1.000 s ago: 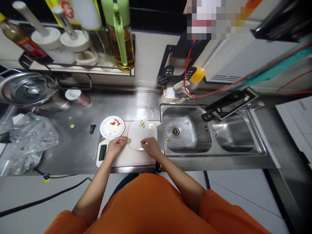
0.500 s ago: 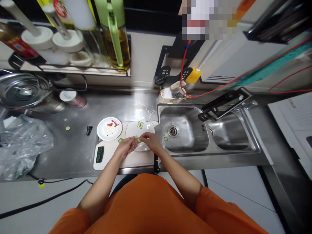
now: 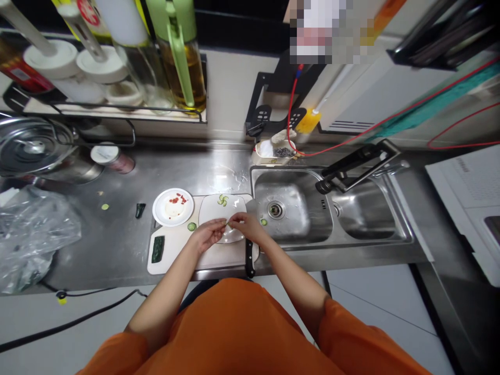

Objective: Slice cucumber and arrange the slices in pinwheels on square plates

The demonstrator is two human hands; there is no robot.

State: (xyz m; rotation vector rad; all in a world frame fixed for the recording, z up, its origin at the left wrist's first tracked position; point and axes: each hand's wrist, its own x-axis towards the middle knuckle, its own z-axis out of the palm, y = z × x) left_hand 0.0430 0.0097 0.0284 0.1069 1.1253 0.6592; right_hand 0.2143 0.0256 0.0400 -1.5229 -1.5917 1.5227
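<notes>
Over the white square plate [image 3: 208, 204], my left hand [image 3: 209, 234] and my right hand [image 3: 248, 227] meet at the fingertips. Pinched between them is a thin cucumber slice [image 3: 227, 223], seen nearly edge-on and mostly hidden by the fingers. Curved cucumber pieces [image 3: 222, 200] lie fanned out on the plate's far part. The plate rests on a cutting board [image 3: 179, 255], which also carries a dark green cucumber chunk [image 3: 158, 249] at its left and a round cucumber slice [image 3: 191, 226] near my left hand. A knife [image 3: 250, 260] lies along the board's right side, its black handle toward me.
A round white plate [image 3: 158, 211] with small red pieces overlaps the board's far left corner. To the right is a double sink [image 3: 300, 208] with a tap. A cucumber end [image 3: 140, 210], a plastic bag [image 3: 35, 234] and a lidded pot [image 3: 35, 151] are at left.
My fingertips have come closer together, and the cucumber slice between them has turned from showing its face to nearly edge-on. The whole view has shifted slightly.
</notes>
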